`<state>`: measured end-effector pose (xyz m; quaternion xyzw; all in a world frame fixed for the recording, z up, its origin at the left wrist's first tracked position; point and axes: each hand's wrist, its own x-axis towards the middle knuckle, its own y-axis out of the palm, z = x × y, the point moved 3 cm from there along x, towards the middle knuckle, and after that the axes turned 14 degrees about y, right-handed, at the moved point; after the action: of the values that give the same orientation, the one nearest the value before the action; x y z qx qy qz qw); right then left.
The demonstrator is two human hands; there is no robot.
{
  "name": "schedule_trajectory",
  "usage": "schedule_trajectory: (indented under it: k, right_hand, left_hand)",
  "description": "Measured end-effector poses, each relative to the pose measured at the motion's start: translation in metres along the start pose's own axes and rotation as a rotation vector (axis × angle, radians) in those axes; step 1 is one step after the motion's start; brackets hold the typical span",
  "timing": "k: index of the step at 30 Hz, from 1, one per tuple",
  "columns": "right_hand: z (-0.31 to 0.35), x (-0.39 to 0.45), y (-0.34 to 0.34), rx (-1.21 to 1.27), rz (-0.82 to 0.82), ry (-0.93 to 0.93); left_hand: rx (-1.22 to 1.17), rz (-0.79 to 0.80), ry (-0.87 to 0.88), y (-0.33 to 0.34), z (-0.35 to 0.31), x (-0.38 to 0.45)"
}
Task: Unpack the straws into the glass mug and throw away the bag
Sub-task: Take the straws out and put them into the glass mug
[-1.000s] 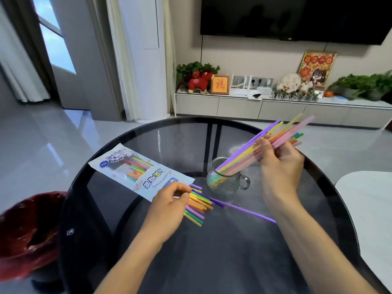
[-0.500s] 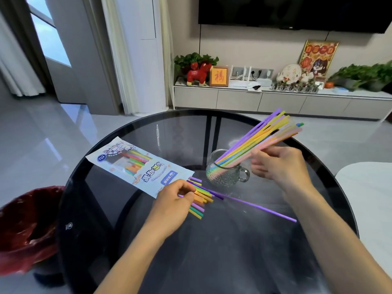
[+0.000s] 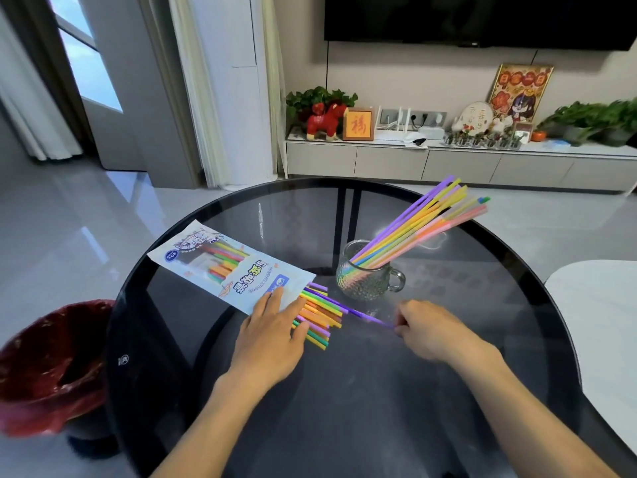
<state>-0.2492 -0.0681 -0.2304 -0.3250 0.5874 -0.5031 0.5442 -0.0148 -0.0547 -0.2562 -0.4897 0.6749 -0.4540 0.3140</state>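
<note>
On the round dark glass table (image 3: 448, 391), a clear textured glass mug (image 3: 367, 274) holds a leaning bundle of coloured straws (image 3: 420, 225). The left hand (image 3: 272, 334) lies flat on the printed plastic bag (image 3: 227, 265) mouth and spilling straws (image 3: 320, 313); the right hand (image 3: 427, 331) pinches a loose purple straw (image 3: 365, 315).

The room was evenly bright with soft daylight from the window (image 3: 88, 60) at ten o'clock. The pale floor (image 3: 86, 215) carried a glossy sheen below it, and the dark glass table (image 3: 379, 408) mirrored faint streaks near its centre. Shadows were weak and diffuse. Wide-angle distortion bowed the door frame at nine o'clock. The right hand (image 3: 427, 331) and the plants (image 3: 596, 120) at two o'clock were smeared with motion blur.
</note>
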Motion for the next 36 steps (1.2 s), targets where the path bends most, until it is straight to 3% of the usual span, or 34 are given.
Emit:
schedule_trajectory:
  k: [7,11,16,27,32,36]
  right_hand:
    - [-0.014,-0.009,-0.037,0.098,-0.031,0.0]
    - [-0.025,-0.023,-0.057,0.211,0.044,-0.042]
    - [-0.003,-0.019,-0.032,0.274,0.051,-0.12]
    - [0.049,-0.02,-0.009,0.485,-0.411,-0.223]
    - [0.066,-0.019,0.016,0.15,-0.232,-0.117]
    - [0.071,-0.017,0.026,0.152,-0.216,-0.038]
  left_hand:
    - [0.034,0.018,-0.016,0.001,0.002,0.0]
    - [0.018,-0.022,-0.013,-0.001,0.003,0.001]
    - [0.045,-0.066,0.015,0.003,-0.002,0.003]
    - [0.125,-0.139,0.289,-0.01,-0.038,-0.013]
    - [0.171,-0.063,0.308,-0.003,-0.041,-0.016]
    - [0.182,-0.03,0.291,0.002,-0.038,-0.015]
